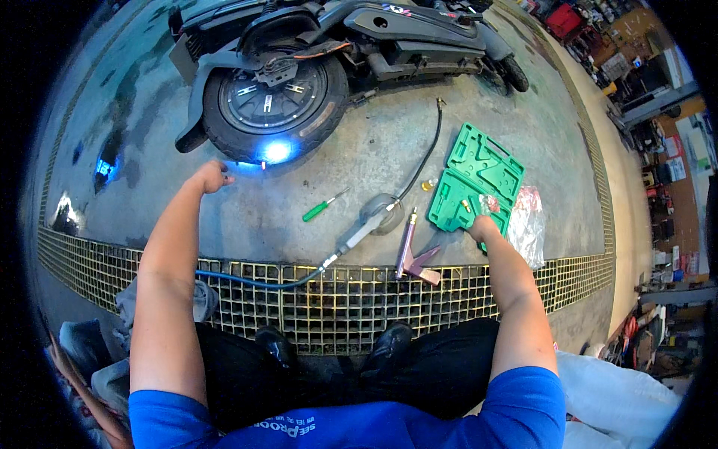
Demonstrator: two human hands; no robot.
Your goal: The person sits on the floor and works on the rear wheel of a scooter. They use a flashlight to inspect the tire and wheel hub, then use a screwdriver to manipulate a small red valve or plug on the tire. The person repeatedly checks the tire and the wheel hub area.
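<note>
My left hand (212, 176) reaches far forward with its fingers curled, close to the bottom of a scooter's rear tyre (275, 97); nothing shows in its grip. A bright blue glow (277, 152) lights the tyre's lower edge just to the right of that hand. My right hand (482, 226) rests inside the lower half of an open green plastic tool case (479, 176), its fingers bent down among small parts and hidden from view.
A green-handled screwdriver (323, 206), an air hose with a round gauge (378, 213), a purple T-handle tool (410, 251) and a clear plastic bag (528, 221) lie on the wet concrete. A yellow metal drain grate (336, 295) runs in front of my feet.
</note>
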